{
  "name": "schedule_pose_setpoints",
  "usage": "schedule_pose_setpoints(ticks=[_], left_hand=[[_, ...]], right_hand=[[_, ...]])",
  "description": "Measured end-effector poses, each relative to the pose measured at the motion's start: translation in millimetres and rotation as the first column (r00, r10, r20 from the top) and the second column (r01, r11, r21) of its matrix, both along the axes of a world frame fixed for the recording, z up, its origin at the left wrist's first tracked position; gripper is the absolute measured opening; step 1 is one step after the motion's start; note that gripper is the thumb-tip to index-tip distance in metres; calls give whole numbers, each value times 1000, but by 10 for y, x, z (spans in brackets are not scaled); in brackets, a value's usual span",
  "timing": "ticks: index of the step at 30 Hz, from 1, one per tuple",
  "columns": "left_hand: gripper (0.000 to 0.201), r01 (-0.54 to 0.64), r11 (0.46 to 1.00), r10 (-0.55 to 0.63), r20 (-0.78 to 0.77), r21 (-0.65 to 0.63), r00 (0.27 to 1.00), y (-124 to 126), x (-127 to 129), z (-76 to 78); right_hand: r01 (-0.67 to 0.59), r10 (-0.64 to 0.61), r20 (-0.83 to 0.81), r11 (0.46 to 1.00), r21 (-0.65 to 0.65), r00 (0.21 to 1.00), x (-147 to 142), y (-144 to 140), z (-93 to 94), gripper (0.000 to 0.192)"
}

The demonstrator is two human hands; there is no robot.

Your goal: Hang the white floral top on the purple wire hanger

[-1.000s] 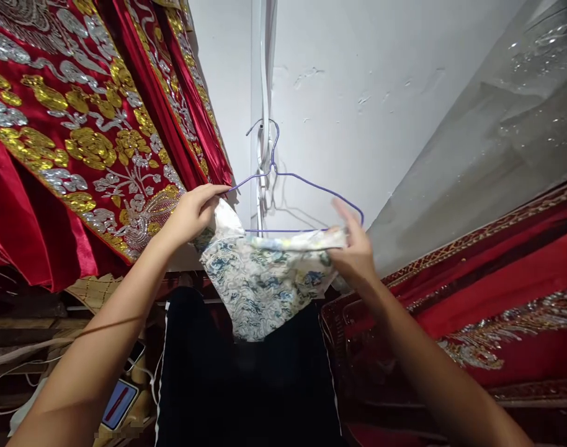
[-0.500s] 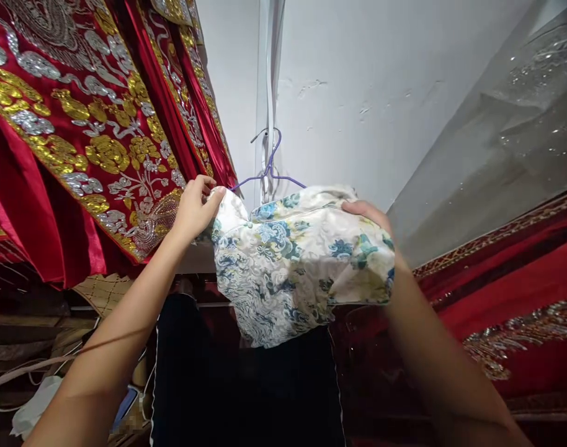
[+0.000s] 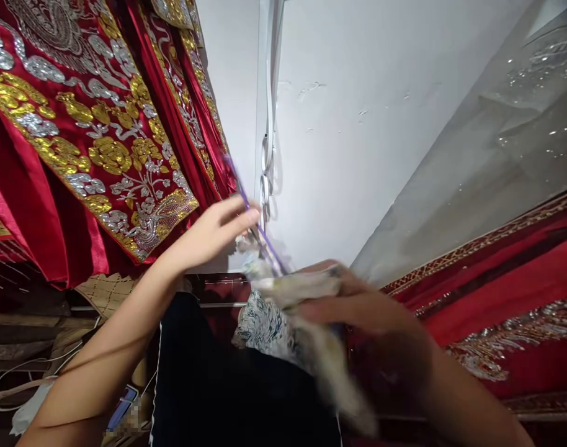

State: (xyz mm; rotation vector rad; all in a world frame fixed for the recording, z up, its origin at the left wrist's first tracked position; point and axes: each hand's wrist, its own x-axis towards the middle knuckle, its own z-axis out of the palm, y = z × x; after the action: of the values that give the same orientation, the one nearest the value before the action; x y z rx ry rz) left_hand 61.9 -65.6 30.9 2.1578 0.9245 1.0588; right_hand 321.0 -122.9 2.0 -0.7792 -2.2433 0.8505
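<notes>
A small white garment with a blue and green floral print [image 3: 265, 323] hangs bunched and blurred by motion below a purple wire hanger [image 3: 258, 226]. The hanger is off its hook and tilted steeply. My left hand [image 3: 216, 231] grips the hanger's upper wire, next to the red embroidered cloth. My right hand [image 3: 358, 307], blurred, is closed on the garment's upper edge, low and right of the hanger.
Red robes with gold and silver embroidery [image 3: 102, 136] hang at the left. More red embroidered fabric [image 3: 497, 292] and a grey sheer cover [image 3: 488, 155] lie at the right. A white wall [image 3: 339, 124] with metal rings [image 3: 266, 167] is ahead. Black cloth [image 3: 209, 385] hangs below.
The hanger has come off the wall hook and tipped over. My right hand has pulled the garment down and to the right; it was spread over the hanger before and is bunched now.
</notes>
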Motion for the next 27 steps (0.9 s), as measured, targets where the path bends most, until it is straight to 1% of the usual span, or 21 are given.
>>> schedule_pose_setpoints(ticks=[1, 2, 3, 4, 5, 6, 8, 9, 10, 11, 12, 14, 16, 17, 19, 21, 22, 23, 24, 26, 27], left_hand=[[43, 22, 998, -25, -55, -67, 998, -37, 40, -38], [46, 23, 993, -34, -93, -113, 995, -62, 66, -90], [50, 13, 990, -28, -106, -142, 994, -75, 73, -149], [53, -5, 987, -9, -89, -159, 996, -80, 61, -210], [56, -23, 985, 14, -52, -171, 999, -81, 29, -265], [59, -28, 981, 27, -9, -190, 1000, -82, -19, -308], [65, 22, 966, -5, 69, -257, 998, -98, -133, -346], [68, 74, 952, -46, 100, -297, 994, -114, -185, -342], [70, 131, 934, -94, 125, -332, 988, -133, -224, -329], [71, 178, 915, -134, 145, -361, 980, -153, -247, -311], [71, 207, 901, -155, 163, -382, 974, -169, -253, -294], [72, 213, 892, -151, 182, -398, 972, -183, -225, -275], [74, 195, 897, -120, 206, -396, 971, -169, -181, -284], [75, 196, 899, -110, 230, -391, 967, -157, -168, -294], [75, 219, 899, -111, 286, -380, 952, -132, -175, -313], [75, 259, 892, -131, 336, -370, 933, -121, -227, -317], [74, 277, 889, -142, 355, -364, 924, -121, -263, -314], [74, 291, 886, -152, 367, -362, 918, -124, -300, -310], [73, 304, 881, -163, 371, -363, 914, -127, -336, -306], [72, 320, 871, -178, 369, -372, 912, -122, -388, -308], [71, 318, 869, -175, 367, -379, 914, -111, -401, -314]], right_hand=[[-98, 102, 41, 992, -78, 994, -126, -16, -74, 21], [-125, 134, 89, 987, -103, 987, -234, 6, -159, 18], [-89, 97, 125, 994, -69, 987, -313, 64, -250, 15], [-6, 5, 129, 1000, 7, 992, -357, 154, -342, 16], [97, -107, 103, 991, 95, 989, -367, 267, -429, 26], [204, -218, 51, 960, 194, 975, -345, 391, -504, 43], [356, -375, -22, 857, 372, 927, -251, 621, -608, 84], [380, -410, -29, 812, 444, 911, -204, 707, -633, 101], [361, -414, -5, 789, 496, 910, -174, 765, -642, 113], [314, -389, 33, 788, 529, 921, -169, 793, -637, 120], [251, -342, 70, 798, 547, 937, -193, 793, -623, 121], [130, -218, 93, 819, 559, 971, -321, 721, -581, 113], [63, -95, 27, 824, 563, 995, -495, 601, -533, 98], [52, -47, -24, 833, 551, 999, -572, 541, -508, 94], [38, 26, -122, 866, 499, 992, -654, 455, -450, 92], [65, 39, -219, 891, 449, 975, -615, 435, -383, 91], [80, 30, -238, 895, 438, 971, -556, 448, -350, 88], [84, 19, -220, 891, 446, 975, -480, 473, -320, 85], [69, 6, -158, 882, 465, 987, -398, 505, -297, 83], [-9, -29, 69, 870, 494, 997, -254, 567, -281, 86], [-48, -52, 184, 864, 500, 981, -206, 591, -289, 94]])
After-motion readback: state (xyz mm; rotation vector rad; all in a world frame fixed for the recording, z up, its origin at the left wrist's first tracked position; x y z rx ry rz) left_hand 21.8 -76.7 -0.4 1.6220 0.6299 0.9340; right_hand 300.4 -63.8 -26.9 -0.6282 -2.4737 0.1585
